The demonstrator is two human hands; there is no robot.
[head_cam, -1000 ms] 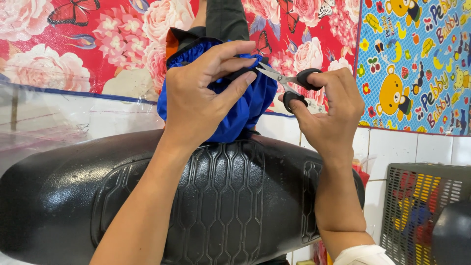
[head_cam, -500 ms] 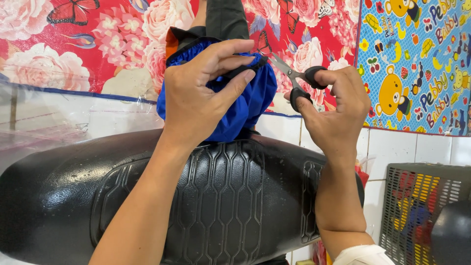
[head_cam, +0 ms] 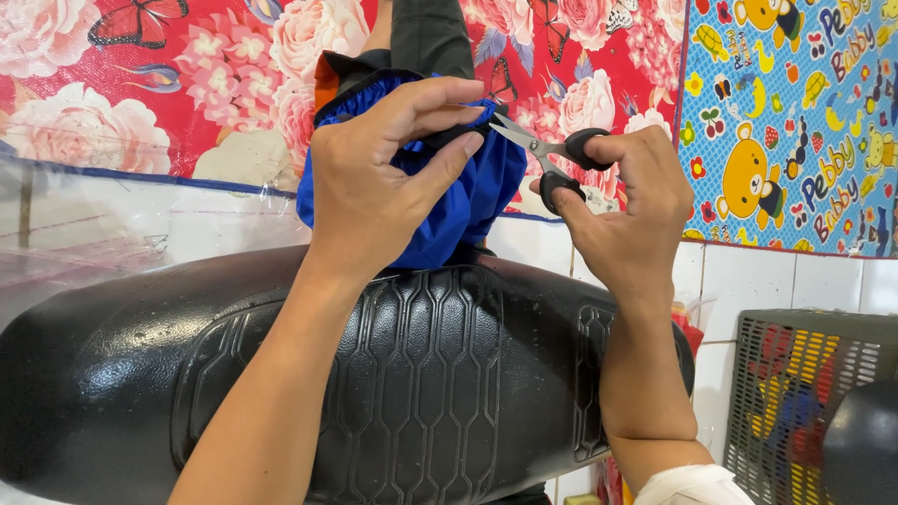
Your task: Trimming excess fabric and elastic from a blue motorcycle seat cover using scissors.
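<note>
My left hand (head_cam: 383, 178) pinches the gathered edge of a blue fabric cover (head_cam: 468, 206) that hangs over a dark upright piece above a black motorcycle seat (head_cam: 393, 374). My right hand (head_cam: 627, 215) holds small black-handled scissors (head_cam: 547, 154), thumb and finger through the loops. The blades are slightly apart and point left, their tips right at my left fingertips and the pinched fabric. An orange lining shows at the cover's top left.
The seat has a hexagon-patterned top and fills the lower frame. Behind are a red floral cloth (head_cam: 168, 84), a blue cartoon-bear cloth (head_cam: 795, 122), and white tiles. A grey mesh basket (head_cam: 804, 402) with colourful items stands at the lower right. Clear plastic sheet lies at the left.
The scissors have stayed at the fabric edge; my right hand shifted slightly up and right, and the blades' angle changed a little. My left hand keeps its pinch.
</note>
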